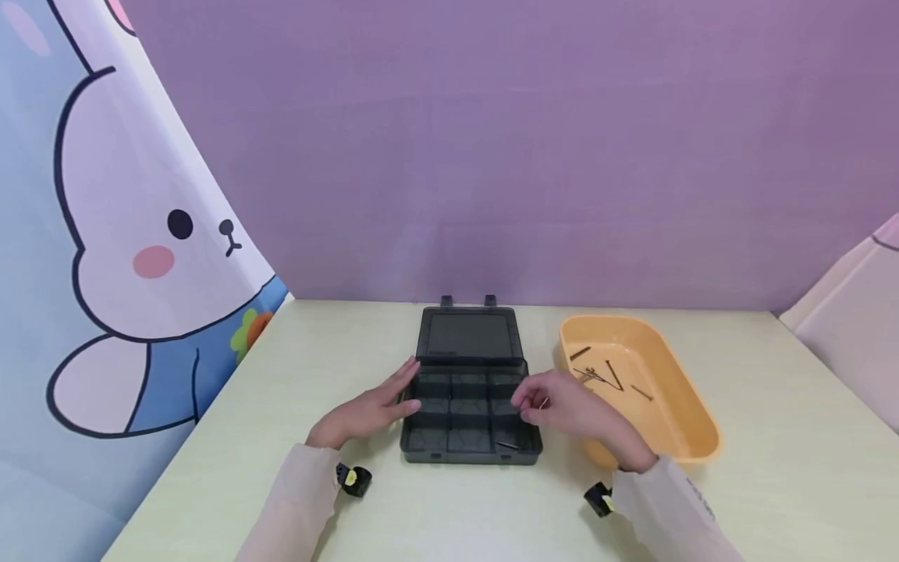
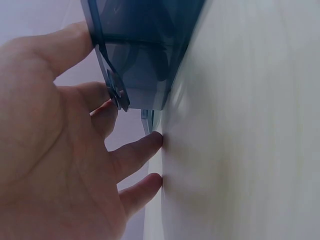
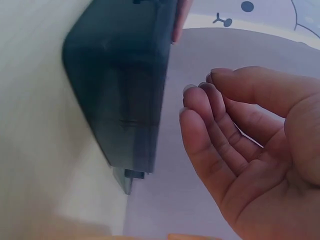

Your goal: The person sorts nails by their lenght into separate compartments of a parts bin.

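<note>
A dark, see-through compartment box lies on the table with its lid folded back. My left hand rests along the box's left wall, fingers spread; in the left wrist view the thumb and fingers touch the rim and two fingertips reach the tabletop. Above the box's right-hand compartments is my right hand, its fingers bent and the thumb tip close to the index fingertip. I cannot tell whether something small is pinched there. One dark screw lies in the front right compartment.
To the right stands a yellow-orange tray holding several thin screws or nails. It reaches partly under the right forearm. Behind the table rises a purple backdrop, and a rabbit-print cloth hangs at the left.
</note>
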Demonstrator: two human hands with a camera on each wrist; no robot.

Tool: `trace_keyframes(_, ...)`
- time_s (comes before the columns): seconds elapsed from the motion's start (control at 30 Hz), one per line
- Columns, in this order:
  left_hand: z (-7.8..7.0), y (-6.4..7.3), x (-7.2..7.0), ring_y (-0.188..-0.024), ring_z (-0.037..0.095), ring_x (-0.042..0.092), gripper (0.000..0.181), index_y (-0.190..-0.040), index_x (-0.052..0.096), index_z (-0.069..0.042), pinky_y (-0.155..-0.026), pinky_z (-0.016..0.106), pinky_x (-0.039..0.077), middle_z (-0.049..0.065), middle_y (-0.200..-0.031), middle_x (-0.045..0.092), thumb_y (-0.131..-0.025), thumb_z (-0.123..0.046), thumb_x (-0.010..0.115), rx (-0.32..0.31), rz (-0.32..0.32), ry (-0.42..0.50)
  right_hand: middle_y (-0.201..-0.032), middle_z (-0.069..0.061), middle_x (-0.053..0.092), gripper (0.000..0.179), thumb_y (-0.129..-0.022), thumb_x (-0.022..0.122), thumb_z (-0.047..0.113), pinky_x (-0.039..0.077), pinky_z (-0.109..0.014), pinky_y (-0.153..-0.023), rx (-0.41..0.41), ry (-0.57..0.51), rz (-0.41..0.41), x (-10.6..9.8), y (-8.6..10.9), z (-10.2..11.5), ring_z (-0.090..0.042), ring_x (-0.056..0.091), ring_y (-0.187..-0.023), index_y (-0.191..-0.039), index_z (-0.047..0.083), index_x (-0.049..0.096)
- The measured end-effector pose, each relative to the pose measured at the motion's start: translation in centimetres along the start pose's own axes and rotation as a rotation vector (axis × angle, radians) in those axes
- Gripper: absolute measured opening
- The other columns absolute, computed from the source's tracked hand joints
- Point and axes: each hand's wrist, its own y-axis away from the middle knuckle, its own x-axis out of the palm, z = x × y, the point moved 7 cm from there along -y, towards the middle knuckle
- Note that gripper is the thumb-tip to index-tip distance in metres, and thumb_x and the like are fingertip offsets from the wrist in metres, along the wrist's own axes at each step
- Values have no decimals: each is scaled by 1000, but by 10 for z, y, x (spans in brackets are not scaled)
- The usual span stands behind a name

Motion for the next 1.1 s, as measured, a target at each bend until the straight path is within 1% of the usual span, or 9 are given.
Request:
trace_keyframes(0.1, -1, 2, -1, -148, 32, 2, 73, -155, 4, -15, -116, 57, 14, 5, -162, -5, -100, -42, 44, 2, -7, -2, -80, 3, 65, 11, -85, 65, 1, 50, -21, -63, 27, 11, -40, -9, 3, 1, -5, 57, -72, -95, 2, 68)
trace_keyframes(0.2, -1, 2, -1, -148, 32, 2, 73, -155, 4, -14, -115, 57, 14, 5, -162, -5, -100, -42, 44, 7, -8, -2, -80, 3, 65, 11, -85, 67, 2, 50, -21, -64, 27, 39, -84, -21, 7, 3, -7, 56, -72, -95, 4, 69)
trace_keyframes(0.4, 1, 3, -2, -148, 31, 2, 74, -155, 4, -16, -116, 57, 13, 3, -162, -6, -100, -46, 43, 3, -13, -3, -81, 2, 65, 12, -85, 67, 3, 51, -22, -66, 53, 66, -106, -44, 12, 4, -9, 56, -73, -96, 6, 69)
trace_keyframes(0.53, 1, 3, -1, -148, 31, 1, 72, -155, 4, -17, -116, 57, 13, 2, -162, -6, -100, -42, 43, 1, -11, 7, -81, 0, 65, 10, -84, 68, 3, 52, -23, -64, 43, 84, -130, -62, 18, -1, -8, 58, -72, -94, 6, 69)
trace_keyframes(0.67, 2, 4, 0, -148, 32, 1, 72, -155, 4, -16, -115, 58, 12, 3, -162, -6, -100, -41, 44, 6, -7, 19, -81, -2, 65, 12, -83, 68, 0, 52, -23, -61, 43, 70, -136, -79, 21, -9, -6, 59, -71, -94, 4, 68)
trace_keyframes(0.77, 2, 4, 0, -148, 32, 1, 73, -155, 5, -16, -115, 57, 13, 4, -162, -5, -100, -43, 45, 10, -10, 20, -85, -6, 65, 16, -82, 67, -3, 52, -24, -62, 61, 34, -125, -91, 22, -19, -6, 59, -73, -97, 1, 66)
trace_keyframes(0.9, 3, 2, 0, -148, 31, 2, 73, -155, 5, -17, -116, 57, 13, 3, -162, -5, -100, -42, 45, 10, -10, 18, -92, -10, 63, 21, -83, 66, -2, 52, -25, -67, 127, -22, -99, -102, 22, -35, -9, 59, -78, -103, -2, 64)
trace_keyframes(1.0, 2, 2, -1, -148, 31, 3, 72, -155, 5, -18, -115, 57, 14, 3, -162, -5, -100, -41, 45, 11, -10, 14, -95, -10, 62, 23, -84, 66, -1, 53, -26, -70, 184, -48, -89, -107, 21, -49, -11, 60, -81, -107, -3, 62)
trace_keyframes(1.1, 2, 1, -1, -148, 31, 3, 72, -155, 5, -18, -115, 57, 15, 3, -162, -5, -100, -42, 44, 9, -11, 11, -96, -11, 62, 25, -84, 64, -2, 54, -28, -71, 208, -60, -87, -108, 18, -62, -12, 60, -82, -108, -4, 61)
